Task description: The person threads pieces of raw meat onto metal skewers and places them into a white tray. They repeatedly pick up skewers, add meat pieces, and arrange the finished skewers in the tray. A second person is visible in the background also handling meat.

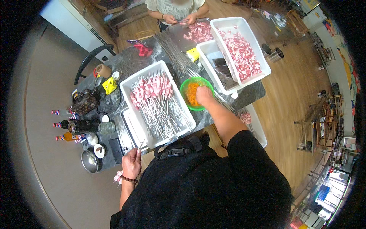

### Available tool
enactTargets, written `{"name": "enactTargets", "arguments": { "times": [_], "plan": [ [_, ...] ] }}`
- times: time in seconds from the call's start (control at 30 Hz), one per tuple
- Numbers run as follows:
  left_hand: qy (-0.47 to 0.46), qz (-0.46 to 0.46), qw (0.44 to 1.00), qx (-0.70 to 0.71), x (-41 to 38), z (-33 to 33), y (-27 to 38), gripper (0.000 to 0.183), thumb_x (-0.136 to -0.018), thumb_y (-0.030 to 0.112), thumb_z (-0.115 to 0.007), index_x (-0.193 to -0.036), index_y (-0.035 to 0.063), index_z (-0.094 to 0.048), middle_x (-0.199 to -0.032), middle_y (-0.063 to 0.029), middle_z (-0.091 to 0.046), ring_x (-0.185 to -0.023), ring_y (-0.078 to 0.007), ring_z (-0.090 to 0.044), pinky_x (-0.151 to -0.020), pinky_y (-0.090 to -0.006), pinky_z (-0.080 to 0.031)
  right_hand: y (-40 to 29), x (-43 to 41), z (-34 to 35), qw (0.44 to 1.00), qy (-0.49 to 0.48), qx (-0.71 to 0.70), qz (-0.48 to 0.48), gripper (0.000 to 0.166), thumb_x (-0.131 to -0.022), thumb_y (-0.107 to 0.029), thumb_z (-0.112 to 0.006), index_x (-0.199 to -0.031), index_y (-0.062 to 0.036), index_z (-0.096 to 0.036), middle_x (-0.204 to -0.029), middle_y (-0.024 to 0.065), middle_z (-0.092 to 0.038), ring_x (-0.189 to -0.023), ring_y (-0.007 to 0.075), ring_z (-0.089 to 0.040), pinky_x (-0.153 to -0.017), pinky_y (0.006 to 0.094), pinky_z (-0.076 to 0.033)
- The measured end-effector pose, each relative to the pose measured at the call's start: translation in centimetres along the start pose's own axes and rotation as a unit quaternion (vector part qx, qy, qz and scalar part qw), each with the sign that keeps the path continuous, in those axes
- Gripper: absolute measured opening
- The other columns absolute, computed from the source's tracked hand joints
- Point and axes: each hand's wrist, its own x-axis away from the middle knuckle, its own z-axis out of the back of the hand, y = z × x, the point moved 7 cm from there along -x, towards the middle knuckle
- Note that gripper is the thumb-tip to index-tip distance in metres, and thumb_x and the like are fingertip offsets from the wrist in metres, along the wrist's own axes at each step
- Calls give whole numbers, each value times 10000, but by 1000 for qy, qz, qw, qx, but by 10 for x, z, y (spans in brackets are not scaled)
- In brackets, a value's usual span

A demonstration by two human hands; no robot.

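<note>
My left hand (pixel 131 163) is closed on metal skewers just off the table's near edge; pieces of raw meat (pixel 118 176) show beyond the wrist. My right hand (pixel 204 96) reaches into a green plastic bowl (pixel 192 108) of orange rubber bands (pixel 191 92); its fingertips are hidden, so its hold cannot be told. Between the hands, a white plastic tub (pixel 191 122) holds many metal skewers threaded with raw meat (pixel 155 87). Right of the bowl, a white tub of cut raw meat (pixel 243 57) rests over another white tub (pixel 204 53) with skewers inside.
A person (pixel 180 13) across the table handles meat over a metal tray (pixel 178 37). Loose skewers (pixel 177 54) lie beyond the bowl. At left stand bottles (pixel 67 136), a glass jar (pixel 106 128), a metal bowl (pixel 89 161) and a handbag (pixel 85 102). A black chair (pixel 88 58) stands behind.
</note>
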Motion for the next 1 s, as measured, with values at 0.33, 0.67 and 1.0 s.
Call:
{"name": "enactTargets", "arguments": {
  "times": [0.33, 0.67, 1.0],
  "plan": [
    [7, -7, 1000, 15, -4, -2, 28, 274, -1019, 226, -594, -892, -13, -633, -667, -189, -599, -609, -342, -620, -591, -406, -479, -10, 10, 41, 997, 55, -34, 47, 148, -849, -155, -649, -924, -48, -717, -960, 230, -725, -922, 401, -714, -831, 490, -573],
    [-30, 22, 999, 26, -8, -18, 42, 260, -1033, 235, -588, -1021, -12, -667, -668, -158, -593, -585, -244, -585, -591, -361, -476, 14, 12, 73, 789, -34, -612, -38, 194, -814, -27, -750, -999, 15, -711, -862, 106, -721, -752, 193, -704, -642, 305, -564],
    [-49, 12, 998, 47, -15, -26, 52, 250, -1031, 227, -593, -1030, -7, -679, -654, -152, -600, -583, -265, -607, -592, -368, -484, 5, 34, 89, 594, -127, -794, 1, 253, -922, 6, -652, -1159, 57, -580, -988, 163, -664, -880, 261, -708, -756, 337, -592]
  ]
}}
